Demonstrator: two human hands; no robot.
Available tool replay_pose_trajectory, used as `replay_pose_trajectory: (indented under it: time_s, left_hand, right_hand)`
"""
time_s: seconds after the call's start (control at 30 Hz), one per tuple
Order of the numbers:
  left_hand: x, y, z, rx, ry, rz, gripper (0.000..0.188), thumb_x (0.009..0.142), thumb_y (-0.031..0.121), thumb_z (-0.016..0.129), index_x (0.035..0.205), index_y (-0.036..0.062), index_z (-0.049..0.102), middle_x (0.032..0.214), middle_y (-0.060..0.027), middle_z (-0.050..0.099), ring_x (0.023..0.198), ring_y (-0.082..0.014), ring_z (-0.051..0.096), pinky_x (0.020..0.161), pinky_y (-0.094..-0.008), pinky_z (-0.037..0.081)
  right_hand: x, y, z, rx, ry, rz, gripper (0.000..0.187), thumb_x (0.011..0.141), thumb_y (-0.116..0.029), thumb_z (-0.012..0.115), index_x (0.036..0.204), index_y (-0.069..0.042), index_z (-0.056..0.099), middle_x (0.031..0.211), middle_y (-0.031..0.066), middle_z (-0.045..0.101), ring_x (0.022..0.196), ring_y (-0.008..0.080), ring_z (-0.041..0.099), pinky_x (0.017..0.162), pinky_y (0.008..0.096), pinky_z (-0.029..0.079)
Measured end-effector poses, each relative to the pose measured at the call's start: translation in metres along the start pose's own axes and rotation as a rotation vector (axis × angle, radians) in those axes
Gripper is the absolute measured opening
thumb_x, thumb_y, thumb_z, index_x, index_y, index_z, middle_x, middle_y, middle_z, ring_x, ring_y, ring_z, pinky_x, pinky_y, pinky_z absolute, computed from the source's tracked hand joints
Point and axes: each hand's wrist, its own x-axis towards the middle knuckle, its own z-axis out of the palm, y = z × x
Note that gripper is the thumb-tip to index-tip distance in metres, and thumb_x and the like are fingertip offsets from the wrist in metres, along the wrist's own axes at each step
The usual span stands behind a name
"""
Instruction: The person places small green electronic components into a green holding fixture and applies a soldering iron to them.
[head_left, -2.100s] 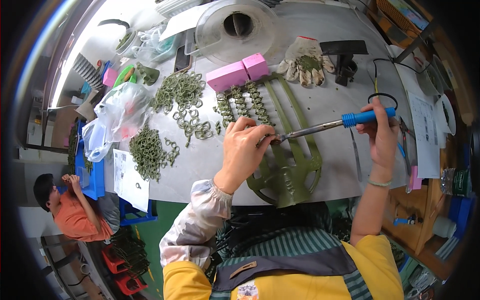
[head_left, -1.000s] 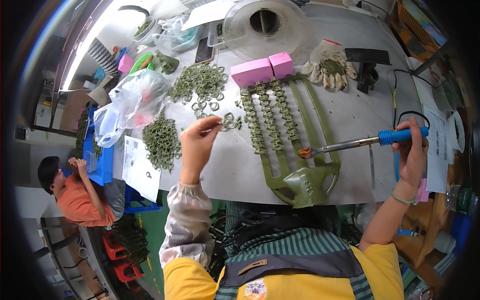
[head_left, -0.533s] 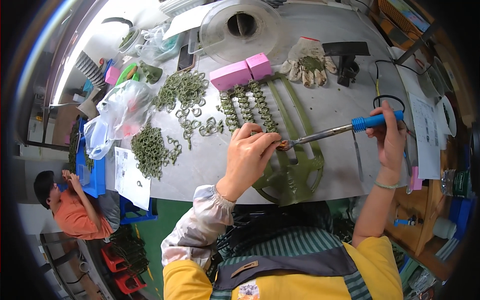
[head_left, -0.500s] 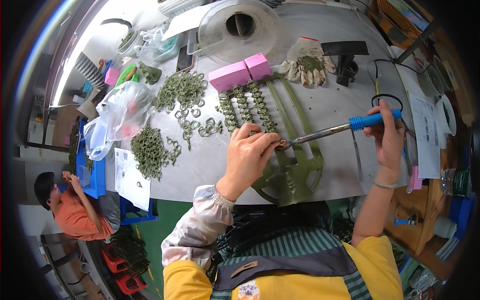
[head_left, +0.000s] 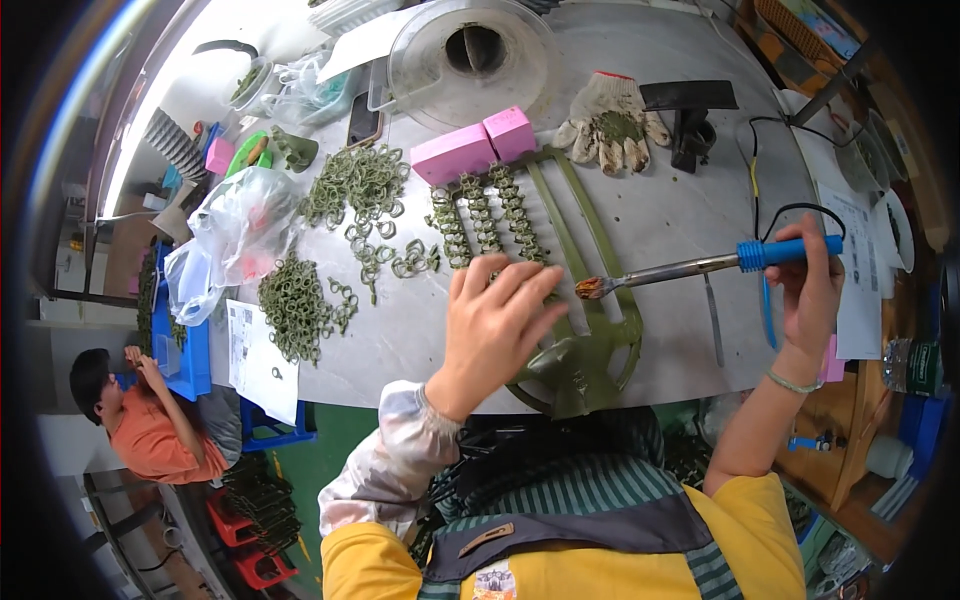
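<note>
My right hand [head_left: 806, 300] holds a soldering iron [head_left: 705, 266] by its blue handle, its browned tip pointing left over a green, wax-like branched frame [head_left: 580, 365]. My left hand [head_left: 488, 335] is over the near ends of several rows of small linked green pieces [head_left: 480, 215], fingers bent and apart. The fingertips partly cover those row ends, so any contact there is hard to see. A gap lies between the left fingers and the iron's tip. Two pink blocks [head_left: 455, 160] stand at the rows' far ends.
Piles of green rings [head_left: 295, 305] lie to the left, near plastic bags [head_left: 245, 225]. A stained glove [head_left: 612, 125] and black stand [head_left: 690, 120] are at the back right. A thin metal tool [head_left: 714, 320] lies right of the frame. A co-worker in orange [head_left: 165, 425] sits far left.
The soldering iron has moved right, its tip away from my left fingers. My left hand has loosened from a pinch, its fingers now spread.
</note>
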Motion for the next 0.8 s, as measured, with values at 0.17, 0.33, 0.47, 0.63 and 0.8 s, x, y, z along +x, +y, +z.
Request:
replay_pose_trajectory:
  time_s: [0.17,0.33,0.47,0.63,0.8]
  left_hand:
    - [-0.02,0.05,-0.023,-0.4,-0.451,0.051,0.045,0.077,0.024,0.075,0.115,0.0046,0.062,0.094,-0.009,0.053,0.086,-0.0255,0.055,0.068,-0.0367,0.052]
    - [-0.041,0.057,-0.02,-0.185,-0.483,0.17,0.04,0.08,0.011,0.062,0.119,0.0044,0.059,0.095,-0.0096,0.051,0.082,-0.024,0.055,0.063,-0.0313,0.054]
    - [-0.039,0.032,-0.049,-0.498,-0.45,0.09,0.037,0.082,0.014,0.07,0.116,0.0054,0.061,0.095,-0.0095,0.056,0.085,-0.0261,0.059,0.069,-0.0369,0.054]
    - [-0.047,-0.063,-0.068,0.18,-0.078,-0.277,0.02,0.082,-0.001,0.067,0.102,0.0026,0.067,0.085,-0.0088,0.062,0.081,-0.0269,0.06,0.072,-0.0368,0.05]
    - [-0.068,-0.123,-0.041,0.415,-0.095,-0.204,0.027,0.084,-0.001,0.058,0.111,-0.0007,0.064,0.098,-0.0112,0.064,0.095,-0.0299,0.06,0.081,-0.037,0.053]
  right_hand:
    - [0.005,0.001,-0.009,0.038,0.069,-0.038,0.033,0.086,-0.036,0.075,0.083,-0.004,0.07,0.077,0.0072,0.069,0.054,0.0117,0.064,0.053,0.0221,0.053]
    - [0.011,0.007,-0.018,0.037,0.081,-0.046,0.03,0.088,-0.035,0.073,0.092,-0.006,0.071,0.085,0.0059,0.071,0.059,0.0108,0.066,0.06,0.0215,0.055]
    - [0.016,0.008,-0.025,0.033,0.065,-0.084,0.028,0.09,-0.034,0.071,0.093,-0.006,0.071,0.087,0.0057,0.07,0.059,0.0107,0.066,0.059,0.0212,0.055]
    - [0.017,0.01,-0.021,0.016,0.056,-0.102,0.028,0.091,-0.034,0.07,0.093,-0.005,0.071,0.087,0.0056,0.07,0.06,0.0109,0.066,0.059,0.0207,0.055]
    - [0.016,0.01,-0.011,0.001,0.069,-0.113,0.029,0.091,-0.034,0.07,0.093,-0.005,0.071,0.087,0.0058,0.07,0.061,0.011,0.067,0.06,0.0212,0.056]
